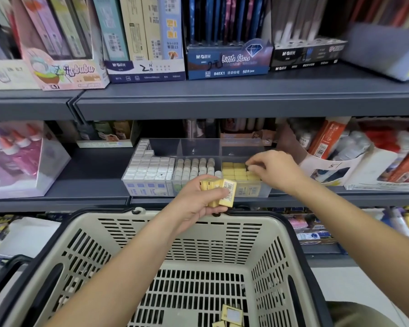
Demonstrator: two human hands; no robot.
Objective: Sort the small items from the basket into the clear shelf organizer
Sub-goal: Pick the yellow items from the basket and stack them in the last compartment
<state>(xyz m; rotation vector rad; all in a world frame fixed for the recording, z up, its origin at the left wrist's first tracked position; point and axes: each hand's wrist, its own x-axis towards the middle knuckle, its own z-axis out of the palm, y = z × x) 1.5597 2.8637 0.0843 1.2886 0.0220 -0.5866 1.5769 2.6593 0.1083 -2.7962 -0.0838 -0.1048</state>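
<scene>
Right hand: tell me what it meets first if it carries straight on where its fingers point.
The right hand points left and down into the clear organizer's right compartment, so the packed yellow erasers come first; its fingertips look at or on them, though depth is unclear.

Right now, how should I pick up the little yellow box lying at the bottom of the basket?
Reach straight down from above, because the basket walls block every side. The yellow box lies flat with its wide face up, so pinch it across its two opposite thin edges and lift.
</scene>
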